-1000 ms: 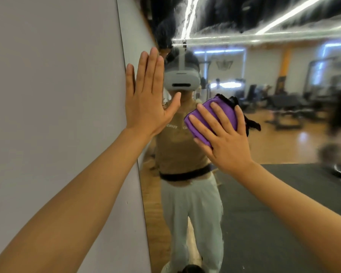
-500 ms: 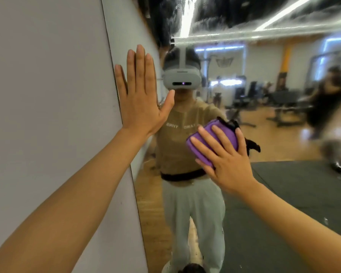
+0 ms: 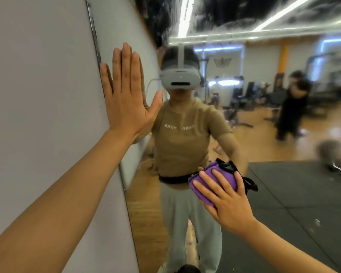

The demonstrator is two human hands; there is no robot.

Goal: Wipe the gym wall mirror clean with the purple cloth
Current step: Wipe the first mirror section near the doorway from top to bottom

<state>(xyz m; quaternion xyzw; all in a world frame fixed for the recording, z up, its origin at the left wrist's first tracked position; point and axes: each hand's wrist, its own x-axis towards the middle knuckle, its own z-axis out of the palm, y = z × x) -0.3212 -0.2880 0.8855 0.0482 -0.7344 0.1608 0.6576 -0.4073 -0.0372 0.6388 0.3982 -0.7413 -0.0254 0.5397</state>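
Observation:
The wall mirror fills the right of the view and reflects a person in a headset. My right hand presses the folded purple cloth flat against the glass at about waist height of the reflection, with straight, spread fingers. My left hand lies flat and open over the mirror's left edge, fingers pointing up, thumb out to the right. Smeared streaks show on the glass near the top.
A plain grey wall runs along the left, meeting the mirror at a thin metal edge. The reflection shows a gym hall with wooden floor, dark mats, machines and a blurred person moving at the right.
My right hand has slid the purple cloth down the glass, from chest height of the reflection to waist height. My left hand has stayed flat at the mirror's edge.

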